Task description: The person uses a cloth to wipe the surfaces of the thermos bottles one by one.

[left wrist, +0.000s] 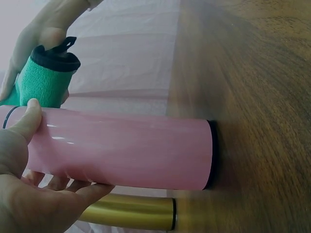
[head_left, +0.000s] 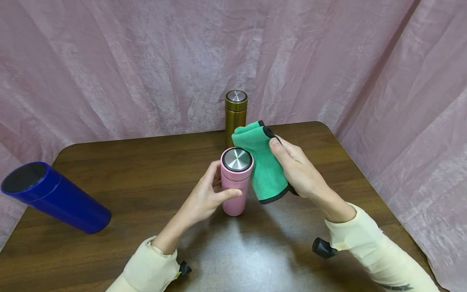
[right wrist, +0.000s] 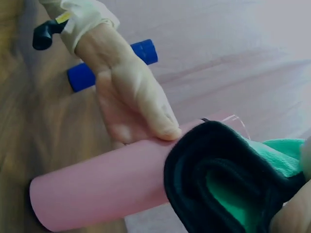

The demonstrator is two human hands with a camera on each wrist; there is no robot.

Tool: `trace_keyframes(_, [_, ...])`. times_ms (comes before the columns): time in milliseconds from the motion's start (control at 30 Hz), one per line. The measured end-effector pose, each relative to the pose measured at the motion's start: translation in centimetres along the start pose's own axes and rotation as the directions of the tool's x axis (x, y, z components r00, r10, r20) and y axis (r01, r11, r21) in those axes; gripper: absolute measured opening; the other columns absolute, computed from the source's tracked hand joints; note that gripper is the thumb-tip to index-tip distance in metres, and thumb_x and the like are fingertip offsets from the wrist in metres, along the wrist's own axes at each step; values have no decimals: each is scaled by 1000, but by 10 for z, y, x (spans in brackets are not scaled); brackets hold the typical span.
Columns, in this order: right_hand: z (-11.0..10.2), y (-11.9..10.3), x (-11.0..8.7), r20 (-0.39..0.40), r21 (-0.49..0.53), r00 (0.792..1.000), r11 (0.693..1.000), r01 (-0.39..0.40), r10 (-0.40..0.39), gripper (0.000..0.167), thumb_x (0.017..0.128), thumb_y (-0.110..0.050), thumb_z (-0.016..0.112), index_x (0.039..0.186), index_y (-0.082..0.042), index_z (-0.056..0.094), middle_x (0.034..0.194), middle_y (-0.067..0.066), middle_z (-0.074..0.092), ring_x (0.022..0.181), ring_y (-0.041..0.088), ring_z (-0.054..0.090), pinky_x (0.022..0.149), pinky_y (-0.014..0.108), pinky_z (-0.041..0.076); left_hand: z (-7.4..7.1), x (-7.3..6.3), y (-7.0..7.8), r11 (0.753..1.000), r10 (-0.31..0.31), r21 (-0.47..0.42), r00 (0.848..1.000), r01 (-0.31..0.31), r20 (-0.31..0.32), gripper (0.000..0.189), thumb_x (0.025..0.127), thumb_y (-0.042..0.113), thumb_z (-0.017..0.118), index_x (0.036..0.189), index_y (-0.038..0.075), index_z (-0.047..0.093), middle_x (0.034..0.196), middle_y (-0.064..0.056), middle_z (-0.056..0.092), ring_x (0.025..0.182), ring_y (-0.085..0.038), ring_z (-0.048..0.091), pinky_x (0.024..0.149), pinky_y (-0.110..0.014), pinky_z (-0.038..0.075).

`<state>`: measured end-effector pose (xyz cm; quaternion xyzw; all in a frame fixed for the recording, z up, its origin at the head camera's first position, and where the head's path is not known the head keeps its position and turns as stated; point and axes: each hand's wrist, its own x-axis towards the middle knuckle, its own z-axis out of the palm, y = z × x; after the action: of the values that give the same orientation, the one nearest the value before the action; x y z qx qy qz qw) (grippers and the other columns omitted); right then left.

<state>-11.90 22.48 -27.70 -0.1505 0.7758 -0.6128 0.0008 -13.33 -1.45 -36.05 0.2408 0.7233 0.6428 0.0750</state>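
Observation:
A pink thermos bottle (head_left: 235, 190) with a silver-topped lid stands upright near the middle of the table. My left hand (head_left: 209, 194) grips it from the left, thumb across the front and fingers behind. In the left wrist view the same pink bottle (left wrist: 126, 148) has its dark base close to the wood. A green cloth (head_left: 268, 170) with black edging hangs folded from my right hand (head_left: 300, 170), the thumb pressing on it. The cloth lies against the right side of the bottle near the lid. The right fingers are mostly hidden behind the cloth.
Behind the pink bottle a gold thermos (head_left: 236, 117) stands near the table's back edge, partly covered by the cloth. A blue thermos (head_left: 62, 198) stands at the left. Pink curtains (head_left: 164, 69) hang behind and to the right of the wooden table (head_left: 146, 170).

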Motion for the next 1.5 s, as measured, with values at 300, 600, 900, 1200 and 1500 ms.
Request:
trace_keyframes(300, [9, 14, 5, -256, -218, 938, 959, 181, -235, 24, 108, -16, 58, 126, -7, 71, 108, 5, 72, 89, 17, 64, 78, 25, 53, 3, 0, 1, 1000, -7, -11, 1000, 7, 2, 72, 85, -3, 83, 145, 4, 42, 135, -16, 58, 125, -29, 57, 110, -46, 45])
trace_keyframes(600, [19, 36, 2, -266, -304, 922, 932, 195, -280, 23, 99, -7, 71, 121, -5, 76, 106, 5, 76, 88, 12, 66, 75, 19, 53, 4, 0, 0, 1000, 10, -11, 1000, -10, 3, 72, 85, -3, 83, 144, 3, 42, 134, -17, 58, 124, -29, 57, 110, -46, 46])
trace_keyframes(900, [34, 64, -2, -238, -421, 912, 882, 212, -333, 24, 96, -3, 74, 120, -4, 77, 105, 4, 76, 98, 16, 70, 86, 27, 53, 3, 0, 3, 999, 6, -32, 1000, -7, -14, 72, 84, -6, 82, 144, 1, 42, 135, -19, 58, 126, -31, 57, 110, -48, 45])
trace_keyframes(1200, [44, 82, -10, -214, -451, 921, 869, 201, -324, 29, 94, 1, 73, 123, -1, 74, 104, 7, 75, 96, 18, 70, 82, 41, 56, 3, -1, 3, 999, 3, -46, 1000, -4, -25, 73, 84, -6, 82, 144, 0, 42, 136, -19, 59, 128, -30, 57, 111, -43, 45])
trace_keyframes(1500, [53, 107, -20, -124, -510, 967, 850, 131, -224, 26, 96, -1, 70, 121, 3, 74, 106, 11, 73, 100, 23, 71, 87, 43, 58, 4, 0, -1, 999, 22, -49, 1000, -23, -18, 72, 84, -7, 82, 144, -1, 42, 135, -20, 59, 127, -31, 57, 110, -42, 47])
